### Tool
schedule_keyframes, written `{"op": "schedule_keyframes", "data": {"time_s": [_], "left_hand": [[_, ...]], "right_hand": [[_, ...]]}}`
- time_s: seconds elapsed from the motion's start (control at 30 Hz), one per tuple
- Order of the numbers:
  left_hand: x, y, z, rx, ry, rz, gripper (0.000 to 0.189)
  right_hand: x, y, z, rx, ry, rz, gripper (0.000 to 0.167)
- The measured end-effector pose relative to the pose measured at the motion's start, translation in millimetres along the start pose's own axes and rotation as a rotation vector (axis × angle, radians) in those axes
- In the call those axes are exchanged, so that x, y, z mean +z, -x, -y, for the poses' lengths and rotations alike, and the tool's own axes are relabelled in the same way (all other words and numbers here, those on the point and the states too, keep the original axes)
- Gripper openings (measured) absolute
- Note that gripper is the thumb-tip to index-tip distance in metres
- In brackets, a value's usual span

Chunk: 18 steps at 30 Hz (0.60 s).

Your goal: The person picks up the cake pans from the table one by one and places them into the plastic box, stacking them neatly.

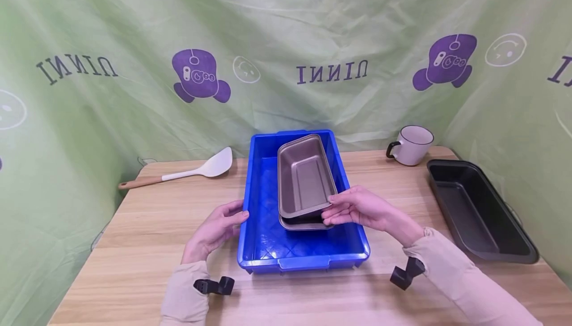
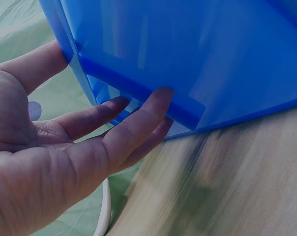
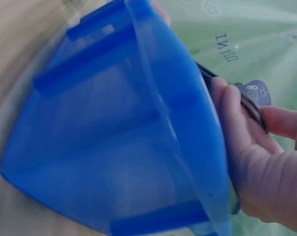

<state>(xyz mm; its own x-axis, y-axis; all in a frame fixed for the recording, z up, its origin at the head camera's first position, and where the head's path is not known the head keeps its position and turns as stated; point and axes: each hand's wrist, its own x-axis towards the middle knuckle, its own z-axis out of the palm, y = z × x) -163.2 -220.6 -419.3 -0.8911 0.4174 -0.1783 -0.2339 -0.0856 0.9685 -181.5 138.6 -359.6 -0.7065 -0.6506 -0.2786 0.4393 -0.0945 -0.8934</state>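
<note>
Guessing this is the stacking or unstacking bit: right hand pinches the top pan at five o'clock, askew over the bottom pan inside the blue bin. Left hand loosely grips the bin's rim around nine. Next probably needs straightening.

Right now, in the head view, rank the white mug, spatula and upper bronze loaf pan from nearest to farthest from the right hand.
1. Upper bronze loaf pan: gripped by the right hand, tilted inside the blue bin.
2. White mug: beyond the hand, to the right.
3. White spatula: left, across the bin.
</note>
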Motion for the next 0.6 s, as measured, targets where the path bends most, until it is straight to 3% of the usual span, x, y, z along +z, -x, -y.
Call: {"op": "schedule_keyframes", "data": {"time_s": [0.27,0.43,0.6], "left_hand": [[0.2,-0.6,0.9,-0.001,0.0,-0.008,0.063],[0.7,-0.5,1.1,0.001,-0.009,0.002,0.064],[0.4,-0.5,1.3,0.0,-0.005,0.0,0.065]], "right_hand": [[4.0,-2.8,6.1,-0.046,0.504,-0.183,0.03],[7.0,-3.1,5.6,-0.064,0.646,-0.237,0.026],[6.9,-4.3,3.4,-0.09,0.664,-0.231,0.027]]}}
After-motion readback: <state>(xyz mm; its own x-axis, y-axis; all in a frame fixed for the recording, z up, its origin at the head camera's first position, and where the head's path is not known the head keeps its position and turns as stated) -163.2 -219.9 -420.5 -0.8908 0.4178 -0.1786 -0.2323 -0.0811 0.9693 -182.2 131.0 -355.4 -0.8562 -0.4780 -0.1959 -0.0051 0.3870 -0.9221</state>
